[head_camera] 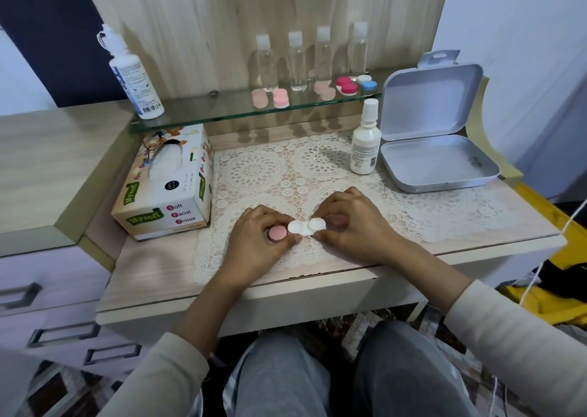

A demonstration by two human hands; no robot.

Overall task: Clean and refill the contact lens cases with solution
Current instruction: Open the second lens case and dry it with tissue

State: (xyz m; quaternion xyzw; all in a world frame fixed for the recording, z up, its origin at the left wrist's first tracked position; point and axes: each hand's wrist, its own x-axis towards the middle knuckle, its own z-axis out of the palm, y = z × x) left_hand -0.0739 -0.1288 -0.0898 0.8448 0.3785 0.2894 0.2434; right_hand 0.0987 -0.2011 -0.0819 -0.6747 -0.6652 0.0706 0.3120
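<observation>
**Fig.** Nearest, the left hand [259,238] curled its fingers round a pink cap [277,233]. The right hand [354,227] curled round what appeared to be a second cap [338,220], its thumb tip touching the white lens case [306,227]. The case lay uncapped on the lace mat [270,169] between the hands, long axis left to right. The small solution bottle [365,143] stood beyond, on the right hand's side. Further cases sat on the glass shelf [222,111].

A pale wood-grain panel [222,19] fills the upper centre, with a dark blue surface [41,35] at upper left and a white wall [524,51] at upper right. Below it, a glass shelf [206,115] spans a light wooden desk [152,277]. Drawers [47,289] with dark handles sit at lower left, above a patterned rug [63,391].
</observation>
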